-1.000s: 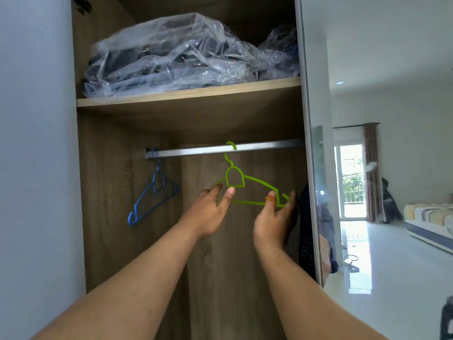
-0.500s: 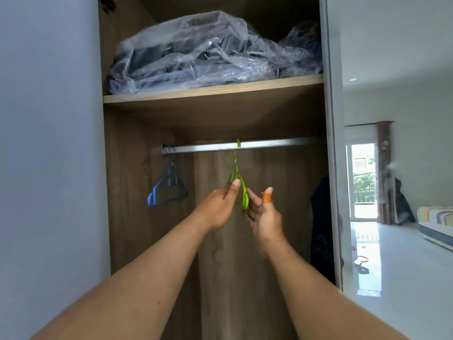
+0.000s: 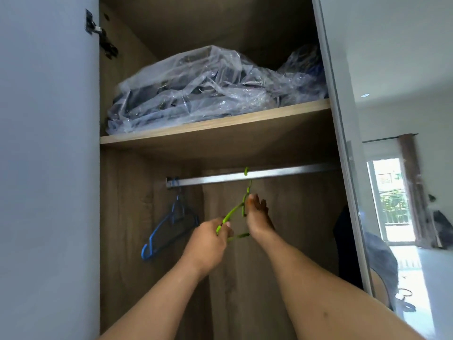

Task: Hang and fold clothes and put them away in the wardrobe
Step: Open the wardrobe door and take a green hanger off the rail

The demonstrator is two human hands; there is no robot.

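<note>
The green plastic hanger (image 3: 232, 214) hangs centre-frame, hooked on the silver metal rail (image 3: 282, 174). My left hand (image 3: 208, 241) pinches its lower arm, and my right hand (image 3: 258, 219) rests straight-fingered against its neck. A sideways tug could snag the hook.

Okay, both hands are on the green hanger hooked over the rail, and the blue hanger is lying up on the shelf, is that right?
Not quite. The head view shows the blue hanger hanging from the left end of the rail, not lying on the shelf. The rest holds: the left hand and right hand are on the green hanger, hooked over the rail.
</note>
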